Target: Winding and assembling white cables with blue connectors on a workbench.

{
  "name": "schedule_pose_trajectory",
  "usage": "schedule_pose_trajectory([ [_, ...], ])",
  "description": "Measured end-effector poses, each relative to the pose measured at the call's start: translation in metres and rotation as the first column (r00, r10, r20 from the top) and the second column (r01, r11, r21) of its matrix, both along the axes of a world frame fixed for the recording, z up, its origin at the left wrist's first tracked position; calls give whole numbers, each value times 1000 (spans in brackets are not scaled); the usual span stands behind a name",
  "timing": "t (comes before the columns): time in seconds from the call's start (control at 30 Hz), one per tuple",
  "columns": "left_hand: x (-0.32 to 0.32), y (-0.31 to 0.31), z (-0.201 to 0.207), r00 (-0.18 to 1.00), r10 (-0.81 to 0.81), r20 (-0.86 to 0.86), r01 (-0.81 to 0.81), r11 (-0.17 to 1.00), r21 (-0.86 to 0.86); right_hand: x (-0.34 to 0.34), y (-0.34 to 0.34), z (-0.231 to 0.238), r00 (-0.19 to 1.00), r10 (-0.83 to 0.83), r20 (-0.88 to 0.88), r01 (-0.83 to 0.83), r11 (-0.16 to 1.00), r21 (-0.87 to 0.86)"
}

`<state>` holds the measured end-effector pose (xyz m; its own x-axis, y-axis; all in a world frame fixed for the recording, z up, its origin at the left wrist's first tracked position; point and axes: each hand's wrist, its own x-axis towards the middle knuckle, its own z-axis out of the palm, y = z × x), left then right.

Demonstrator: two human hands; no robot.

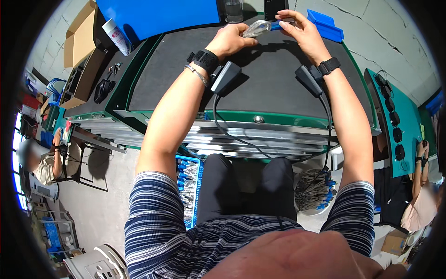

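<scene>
Over the far part of the dark work mat (186, 88), a shiny grey looped bundle with a blue end (257, 29), resembling a coiled cable, is held between my hands. My left hand (232, 41) grips the grey loop, its thumb pointing right and its other fingers partly hidden. At the blue end, my right hand (304, 36) pinches with thumb and fingertips. Each wrist wears a black strap with a dark box-shaped device, the left one (226, 79) and the right one (309, 80), both trailing black cables.
Beyond my hands stand a blue bin (325, 25), a clear container (233, 11) and a blue panel (160, 16). A spray can (117, 37) and cardboard box (80, 69) are left. Below, a blue basket (200, 186) and a round tub (316, 190) hold similar bundles. Two people sit at the sides.
</scene>
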<state>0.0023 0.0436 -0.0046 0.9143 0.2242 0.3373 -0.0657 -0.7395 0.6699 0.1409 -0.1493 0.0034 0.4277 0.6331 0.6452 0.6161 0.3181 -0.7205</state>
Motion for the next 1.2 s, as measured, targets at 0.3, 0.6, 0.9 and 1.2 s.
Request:
schedule_pose_trajectory([
  [0.3,-4,-5,7,987,-36,155,-1,973,231,-3,-17,16,913,-192,360,269,947,-174],
  [0.6,-3,-8,11,967,83,241,-147,954,260,-11,-12,10,772,-241,589,415,892,-179],
  [0.9,-9,-5,17,995,51,84,-47,998,-51,-1,-11,7,917,-148,370,291,883,-369],
  [1.2,-21,5,33,906,166,390,88,827,-555,-1,-13,15,929,-306,206,315,949,-10],
])
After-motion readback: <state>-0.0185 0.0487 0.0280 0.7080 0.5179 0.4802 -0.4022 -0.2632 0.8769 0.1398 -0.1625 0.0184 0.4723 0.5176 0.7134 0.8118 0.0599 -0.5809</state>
